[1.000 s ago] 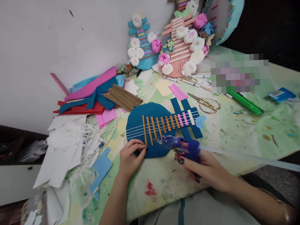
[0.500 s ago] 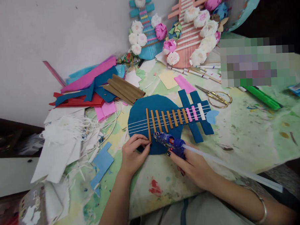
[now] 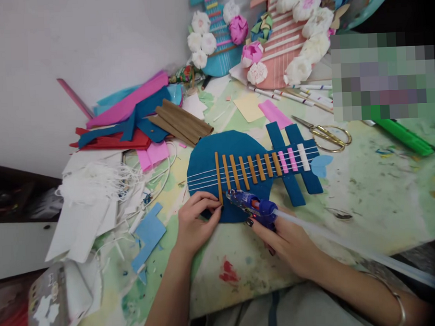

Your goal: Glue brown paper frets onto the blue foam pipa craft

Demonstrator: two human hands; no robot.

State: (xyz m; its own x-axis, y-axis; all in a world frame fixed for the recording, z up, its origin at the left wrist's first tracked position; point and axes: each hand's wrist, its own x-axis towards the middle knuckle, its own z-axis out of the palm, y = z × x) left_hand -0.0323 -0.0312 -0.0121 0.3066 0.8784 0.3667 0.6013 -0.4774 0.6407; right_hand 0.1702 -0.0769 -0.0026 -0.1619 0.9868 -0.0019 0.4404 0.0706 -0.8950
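Observation:
A dark blue paper lute (image 3: 234, 142) lies flat on the table, its neck pointing right, crossed by white strings and several brown, pink and white strips. My left hand (image 3: 200, 219) rests at its lower left edge, thumb and fingertips pinching the lower end of the longest brown strip (image 3: 218, 175). My right hand (image 3: 291, 239) is closed around a blue hot glue gun (image 3: 265, 211), with a long clear glue stick (image 3: 351, 243) sticking out behind. The gun's nozzle is close to the brown strips, right of my left fingertips; whether it touches cannot be made out.
Scissors (image 3: 331, 136) lie beyond the neck. Two flower-trimmed lutes, one light blue (image 3: 222, 62) and one coral (image 3: 276, 71), lean at the back. Coloured paper (image 3: 128, 109), white string (image 3: 96, 185) and blue scraps (image 3: 150, 235) cover the left. A green object (image 3: 405, 135) lies right.
The view has shifted a little, so the things on the table appear slightly displaced. Both hands keep their holds, with the nozzle still beside the brown strips.

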